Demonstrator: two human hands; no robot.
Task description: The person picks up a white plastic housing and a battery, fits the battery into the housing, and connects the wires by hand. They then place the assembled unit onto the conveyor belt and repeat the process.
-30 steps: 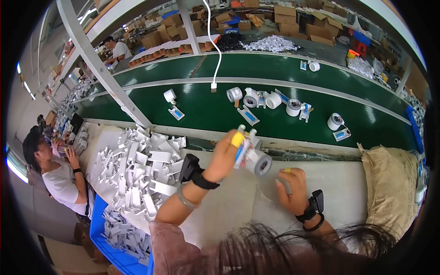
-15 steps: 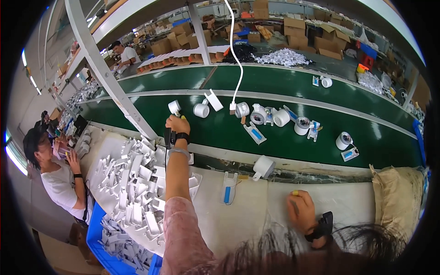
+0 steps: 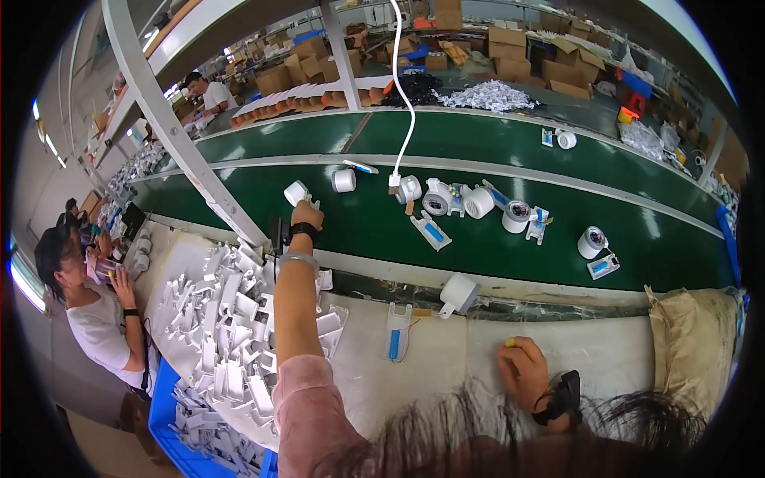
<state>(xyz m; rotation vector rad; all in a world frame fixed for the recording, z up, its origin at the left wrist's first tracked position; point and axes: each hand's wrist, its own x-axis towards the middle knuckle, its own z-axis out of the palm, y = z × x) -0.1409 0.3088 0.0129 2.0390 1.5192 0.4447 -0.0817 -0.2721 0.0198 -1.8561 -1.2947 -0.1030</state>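
Observation:
At the belt's near side my left hand (image 3: 307, 215) is closed on the stem of a white cylindrical housing (image 3: 296, 193). Its fingertips are partly hidden. Just beyond stands another white cylinder (image 3: 344, 181), with a thin white piece with a blue strip (image 3: 361, 167) next to it. My right hand (image 3: 523, 372) rests loosely curled on the pale worktop (image 3: 430, 382), with nothing visible in it. Between my arms lie a white tray with a blue cell (image 3: 394, 338) and, joined by a tan strip, a tilted white cylindrical housing (image 3: 460, 293).
Several housings with blue-celled trays (image 3: 480, 202) lie on the green belt (image 3: 382, 263). A white cable (image 3: 404, 95) hangs over it. White plastic parts (image 3: 231, 319) heap at left, above a blue bin (image 3: 171, 406). A slanted post (image 3: 171, 127) and a co-worker (image 3: 100, 327) are left; a brown sack (image 3: 689, 342) is right.
My left hand has pulled slightly closer with the cylindrical housing, which now tilts more to the left. The thin piece beyond has turned over and shows blue. My right hand stays put.

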